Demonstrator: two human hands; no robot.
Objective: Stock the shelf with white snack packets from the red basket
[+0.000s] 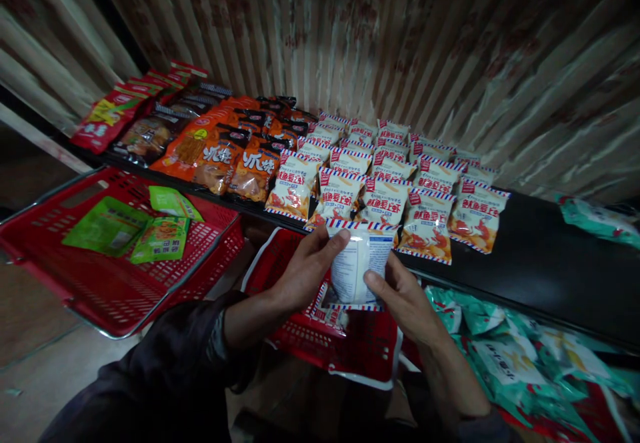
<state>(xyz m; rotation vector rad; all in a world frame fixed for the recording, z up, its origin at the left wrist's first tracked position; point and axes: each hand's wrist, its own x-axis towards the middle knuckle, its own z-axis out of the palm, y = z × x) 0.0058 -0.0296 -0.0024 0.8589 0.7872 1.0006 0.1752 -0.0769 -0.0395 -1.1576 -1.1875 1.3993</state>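
Note:
Between both hands I hold a white snack bag with red and blue striped ends, its printed back turned up. My left hand grips its upper left side, thumb on the face. On the lower right, my right hand pinches the bag with its thumb across the front. Under the bag is a red basket with at least one similar bag in it, partly hidden. Just beyond, rows of matching snack bags stand on a black shelf.
Orange snack bags, dark packs and red packs line the shelf's left. A red basket at left holds green packets. Teal bags fill a container at lower right; another teal bag lies on the shelf. Corrugated sheeting stands behind.

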